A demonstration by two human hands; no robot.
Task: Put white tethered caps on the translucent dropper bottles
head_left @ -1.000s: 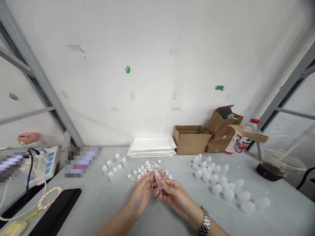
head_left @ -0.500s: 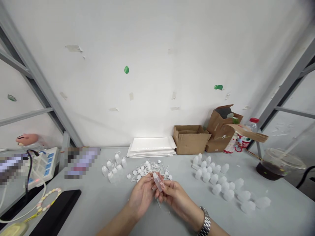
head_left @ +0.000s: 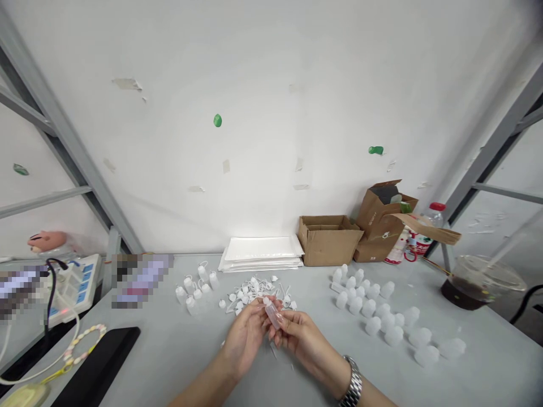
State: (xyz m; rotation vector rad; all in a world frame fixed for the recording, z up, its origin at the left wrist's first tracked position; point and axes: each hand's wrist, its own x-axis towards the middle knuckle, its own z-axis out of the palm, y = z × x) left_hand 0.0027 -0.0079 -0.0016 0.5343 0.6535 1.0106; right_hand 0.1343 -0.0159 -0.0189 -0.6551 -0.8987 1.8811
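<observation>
The left hand [head_left: 246, 336] is curling half open beside the small bottle [head_left: 272, 314]; I can't tell if it is gripping. The bottle is leaning between both hands, near some white bits [head_left: 254, 285]. The right hand [head_left: 299, 332] is pinching it. Farther right, a brown bag [head_left: 376, 242] is showing a mark too small to read.

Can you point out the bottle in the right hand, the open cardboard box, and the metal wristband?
Bottle [head_left: 271, 312], head view: on its body.
Box [head_left: 330, 250], head view: on its front wall.
Wristband [head_left: 355, 381], head view: on its links.
</observation>
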